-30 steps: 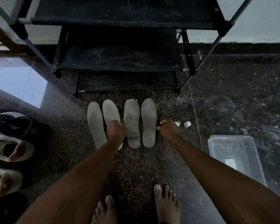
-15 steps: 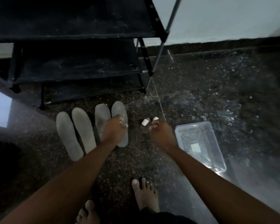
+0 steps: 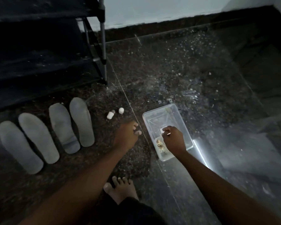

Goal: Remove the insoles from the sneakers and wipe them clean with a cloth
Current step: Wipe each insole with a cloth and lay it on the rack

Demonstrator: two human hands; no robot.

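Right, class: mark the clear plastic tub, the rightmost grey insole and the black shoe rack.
clear plastic tub (image 3: 157, 108), head view, far rim.
rightmost grey insole (image 3: 81, 122), head view, middle of its top.
black shoe rack (image 3: 102, 38), head view, front metal post.

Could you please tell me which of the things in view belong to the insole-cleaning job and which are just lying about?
Job:
- four insoles
- tub
- crumpled beige wad in it, perhaps the cloth
- right hand, in the tub

Lying about:
- rack
- two small white pieces, use unclear
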